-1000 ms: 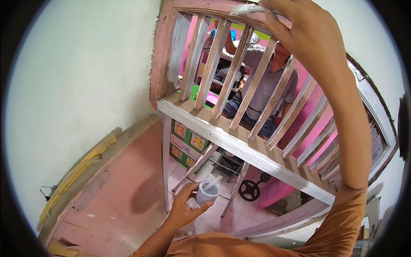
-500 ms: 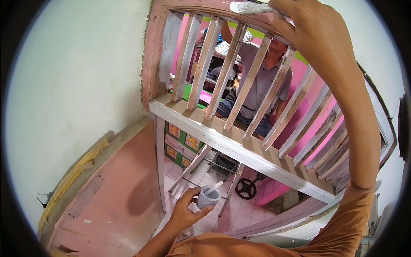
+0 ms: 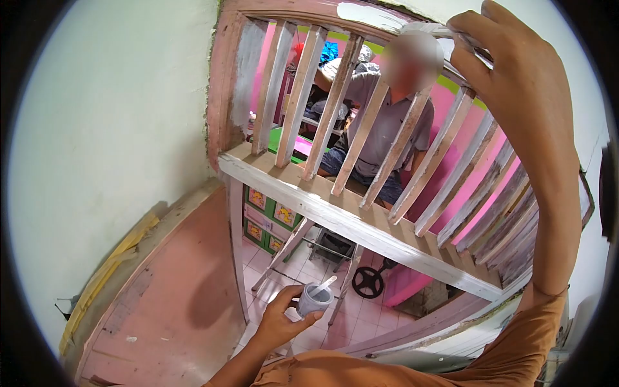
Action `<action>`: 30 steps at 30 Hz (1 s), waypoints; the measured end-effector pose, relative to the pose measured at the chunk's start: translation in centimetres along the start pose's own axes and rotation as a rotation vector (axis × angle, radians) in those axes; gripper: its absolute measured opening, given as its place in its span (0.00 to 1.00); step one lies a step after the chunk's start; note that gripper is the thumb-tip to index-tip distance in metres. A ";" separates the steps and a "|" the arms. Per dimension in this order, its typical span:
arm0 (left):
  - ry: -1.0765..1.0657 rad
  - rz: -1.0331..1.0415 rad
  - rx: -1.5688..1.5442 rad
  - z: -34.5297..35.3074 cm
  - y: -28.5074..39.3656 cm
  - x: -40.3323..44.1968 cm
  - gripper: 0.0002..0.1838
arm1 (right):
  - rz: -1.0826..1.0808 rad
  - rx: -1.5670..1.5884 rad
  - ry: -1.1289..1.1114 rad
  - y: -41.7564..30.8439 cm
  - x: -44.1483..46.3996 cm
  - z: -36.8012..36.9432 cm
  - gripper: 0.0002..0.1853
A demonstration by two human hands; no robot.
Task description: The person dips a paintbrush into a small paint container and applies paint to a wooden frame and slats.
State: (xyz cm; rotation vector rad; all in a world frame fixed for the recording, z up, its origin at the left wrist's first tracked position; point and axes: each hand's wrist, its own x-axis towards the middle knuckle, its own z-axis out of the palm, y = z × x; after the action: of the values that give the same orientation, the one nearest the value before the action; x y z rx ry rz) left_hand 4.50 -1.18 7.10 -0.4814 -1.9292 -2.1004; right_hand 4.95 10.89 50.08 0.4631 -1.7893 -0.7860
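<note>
My left hand is wrapped round a small cup of greyish-white paint, with a pale stick leaning out of it. Up at the right, my right hand grips a paintbrush, its whitened bristles against the upper rail of a wooden frame. This pink-brown top rail carries a wet white patch left of the brush. Below it stand slanted wooden slats, worn and partly whitened. Their lower ledge has a white front face.
Behind the slats a person in a grey shirt sits near pink walls. A ladder and a black handwheel are below, over a tiled floor. A pale wall rises at left, above a pink panel.
My right hand and the brush have moved right along the top rail, and a longer white patch shows there. The view has shifted slightly. My left hand keeps the cup in place.
</note>
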 end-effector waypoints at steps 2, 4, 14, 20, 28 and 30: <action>0.003 -0.006 -0.004 -0.3 0.0 -0.2 0.33 | -0.023 0.089 0.089 -0.7 0.4 0.3 0.10; -0.002 0.003 0.016 -0.5 -0.2 -0.5 0.33 | -0.039 0.157 0.152 -1.1 0.9 1.4 0.10; 0.034 -0.060 -0.001 -1.3 -0.6 -1.6 0.32 | -0.093 0.073 0.118 -0.9 3.8 4.6 0.09; -0.011 -0.091 0.024 -1.5 -0.2 -1.3 0.32 | 0.059 0.000 0.048 3.3 -0.3 3.4 0.12; -0.004 -0.063 -0.001 -1.5 -0.5 -1.7 0.32 | -0.007 0.079 0.208 -0.6 0.6 0.7 0.10; -0.003 -0.068 0.010 -1.4 -0.2 -1.8 0.32 | -0.008 0.118 0.163 -1.5 1.4 0.6 0.10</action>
State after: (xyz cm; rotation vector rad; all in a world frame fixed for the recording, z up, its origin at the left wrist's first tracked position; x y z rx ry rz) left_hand 5.92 -2.60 6.07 -0.4232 -1.9832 -2.1311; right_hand 3.83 9.05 49.86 0.5958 -1.6876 -0.6323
